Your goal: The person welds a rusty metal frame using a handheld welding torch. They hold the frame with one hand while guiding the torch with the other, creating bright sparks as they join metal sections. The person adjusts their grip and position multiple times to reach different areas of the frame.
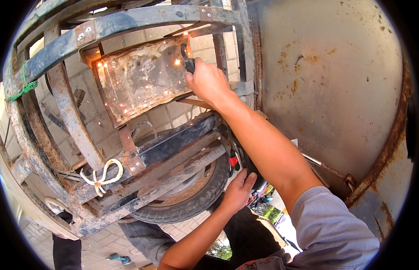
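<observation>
We see the dark handle right inside our right hand, with the fingers wrapped around it. It sits at the top right corner of a rusty metal plate, and a bent black piece sticks up out of the grip. Bright orange sparks glow next to the handle and all over the plate.

Our left hand is lower down, just beside the tire. We see its thumb and some fingers near a little red part, but we cannot tell if they hold anything.

The rusty frame goes around the plate. A long bar runs below the plate, between it and the tire. A green string and a white cord are tied on the left side of the frame. On the right, a big metal sheet stands up like a wall.

Our right arm reaches up and to the left, nearly straight, past the end of the bar. Our left arm comes up from the bottom and leans right.
</observation>
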`<move>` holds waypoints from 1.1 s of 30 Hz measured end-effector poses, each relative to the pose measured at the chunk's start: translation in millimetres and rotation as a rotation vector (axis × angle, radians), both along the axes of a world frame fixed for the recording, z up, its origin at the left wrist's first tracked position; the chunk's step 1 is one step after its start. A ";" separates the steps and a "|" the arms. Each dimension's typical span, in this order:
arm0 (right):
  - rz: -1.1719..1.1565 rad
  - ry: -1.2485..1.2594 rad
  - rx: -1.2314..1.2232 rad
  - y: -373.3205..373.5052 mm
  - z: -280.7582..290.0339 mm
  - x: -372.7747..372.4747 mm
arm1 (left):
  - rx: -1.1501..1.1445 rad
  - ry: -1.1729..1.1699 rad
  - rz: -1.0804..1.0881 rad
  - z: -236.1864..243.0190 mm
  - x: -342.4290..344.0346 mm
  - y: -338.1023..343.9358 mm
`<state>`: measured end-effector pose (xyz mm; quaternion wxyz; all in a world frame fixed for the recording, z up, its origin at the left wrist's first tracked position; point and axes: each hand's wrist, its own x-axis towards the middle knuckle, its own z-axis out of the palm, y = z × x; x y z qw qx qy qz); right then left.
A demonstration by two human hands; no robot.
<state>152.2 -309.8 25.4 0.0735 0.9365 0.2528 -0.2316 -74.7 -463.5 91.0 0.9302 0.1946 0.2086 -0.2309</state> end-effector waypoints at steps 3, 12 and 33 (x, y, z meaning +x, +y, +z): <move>0.003 -0.012 0.011 0.3 -0.3 1.1 | -0.047 0.003 0.030 -0.1 1.0 3.0; 0.015 -0.019 0.007 1.5 1.0 2.9 | -0.062 -0.009 0.037 -0.8 2.6 8.8; -0.021 -0.020 0.031 1.7 -6.0 5.8 | -0.080 0.004 0.070 -3.6 2.2 3.4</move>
